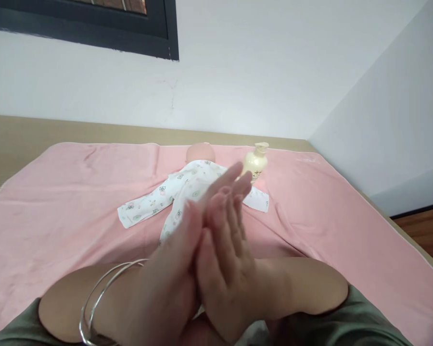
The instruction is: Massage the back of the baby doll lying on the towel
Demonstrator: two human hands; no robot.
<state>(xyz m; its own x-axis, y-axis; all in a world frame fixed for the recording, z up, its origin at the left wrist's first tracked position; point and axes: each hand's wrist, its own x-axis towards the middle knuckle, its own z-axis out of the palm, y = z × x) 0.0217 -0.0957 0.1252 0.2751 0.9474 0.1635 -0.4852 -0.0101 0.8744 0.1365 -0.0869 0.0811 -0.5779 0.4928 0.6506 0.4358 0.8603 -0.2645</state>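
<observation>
My left hand (169,274), slightly blurred, is pressed palm to palm against my right hand (229,266). The fingers of both hands are stretched out and point up and away, and nothing shows between them; the palms themselves are hidden. Past my fingertips lies a small white printed baby garment (193,180), its sleeves spread to both sides. A round, skin-coloured doll-like head (201,152) shows at its collar end. To the right of it stands a cream pump bottle (254,165), partly behind my fingers.
A pink blanket (324,211) with folds covers most of the light wooden surface (18,129). Behind it rises a white wall (238,72) with a dark window frame (94,36); another wall closes off the right. Thin silver bangles (90,307) circle my left wrist.
</observation>
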